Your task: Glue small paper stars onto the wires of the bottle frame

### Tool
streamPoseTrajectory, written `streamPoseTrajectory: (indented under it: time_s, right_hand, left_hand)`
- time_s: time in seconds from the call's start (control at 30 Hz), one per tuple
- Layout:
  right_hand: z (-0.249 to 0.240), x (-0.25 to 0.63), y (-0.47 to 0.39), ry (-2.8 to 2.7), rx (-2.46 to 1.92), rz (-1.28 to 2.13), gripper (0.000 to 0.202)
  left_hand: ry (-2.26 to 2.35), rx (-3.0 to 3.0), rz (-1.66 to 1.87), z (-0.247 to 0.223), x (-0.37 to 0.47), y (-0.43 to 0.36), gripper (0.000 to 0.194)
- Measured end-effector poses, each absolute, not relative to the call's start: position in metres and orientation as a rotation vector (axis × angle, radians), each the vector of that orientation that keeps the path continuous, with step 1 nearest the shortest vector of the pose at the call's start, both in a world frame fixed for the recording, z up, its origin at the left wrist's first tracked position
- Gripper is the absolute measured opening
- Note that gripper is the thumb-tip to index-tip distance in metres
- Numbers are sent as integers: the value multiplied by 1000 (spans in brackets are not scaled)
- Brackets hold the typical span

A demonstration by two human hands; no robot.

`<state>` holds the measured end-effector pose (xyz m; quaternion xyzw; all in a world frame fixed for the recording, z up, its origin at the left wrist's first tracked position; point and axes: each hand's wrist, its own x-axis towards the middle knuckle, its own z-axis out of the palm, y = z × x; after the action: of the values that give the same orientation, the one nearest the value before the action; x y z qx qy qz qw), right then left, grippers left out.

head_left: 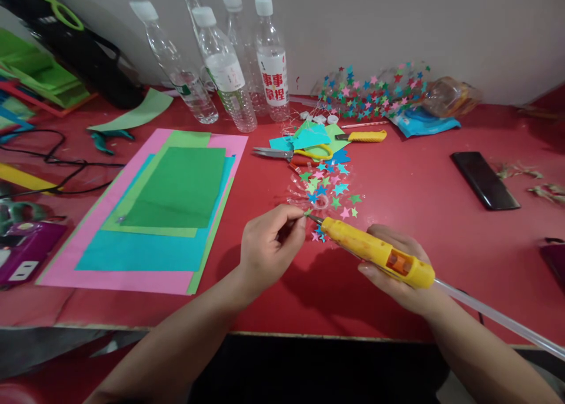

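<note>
My right hand (399, 269) is wrapped round a yellow glue gun (375, 250), with a clear glue stick (494, 314) sticking out of its back end. The gun's metal tip touches or nearly touches a small green piece (308, 213) pinched between the thumb and finger of my left hand (273, 242). Just beyond the fingertips lies a clear plastic piece (321, 202) with curved strips spread out, and colored paper stars (341, 189) are on and around it. The lower part of this piece is partly hidden by the gun and my left hand.
Stacked colored paper sheets (176, 186) lie at the left. Scissors (282, 153) and a yellow cutter (366, 136) lie behind the stars. Plastic bottles (271, 69) stand by the wall, near a star-covered clear piece (371, 95). A black phone (484, 180) rests at the right.
</note>
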<state>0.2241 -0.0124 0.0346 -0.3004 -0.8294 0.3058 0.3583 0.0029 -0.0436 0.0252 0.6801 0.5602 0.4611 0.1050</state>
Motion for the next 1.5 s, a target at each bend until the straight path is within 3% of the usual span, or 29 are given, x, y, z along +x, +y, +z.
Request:
streamPoseTrajectory:
  time_s: [0.13,0.3,0.4,0.5,0.63,0.73,0.9,0.97,1.03,1.13,1.2,1.5]
  right_hand:
    - [29,234,-14,-1952,-928,945,21]
    - [24,252,6,-1332,-1106,1165,21]
    - [23,260,29,-1204,-1141,1241,6]
    - [16,265,48,-1192,-1302,1280,12]
    - [3,266,61,-1389,-1648,1066,25]
    - [0,264,65,-1797,-2099,718,42]
    - [6,256,59,-2039,-2331,415,44]
    - [12,253,49,-2081,-2239,146,43]
    - [21,248,35,-2112,-1876,3,35]
    - [38,236,13,-2286,-996,462,18]
    - [47,227,4,-2354,-689,704,9]
    - [44,217,1,-2276,-472,907,4]
  left_hand:
    - [1553,2125,1423,26,2,-46,8]
    - [1477,2089,1414,25,2,-51,10]
    - [1437,1948,1347,21,5,-52,10]
    - [1321,1777,1270,19,8,-52,10]
    - [1196,1501,1151,19,12,-50,13]
    - [1111,1292,1025,19,15,-47,12]
    - [958,1000,848,18,18,-43,11]
    - [913,924,815,18,19,-42,11]
    - [880,865,788,19,20,-42,10]
    - [829,797,760,19,20,-42,9]
    - [792,758,748,19,19,-41,9]
    - [672,685,650,15,19,-43,8]
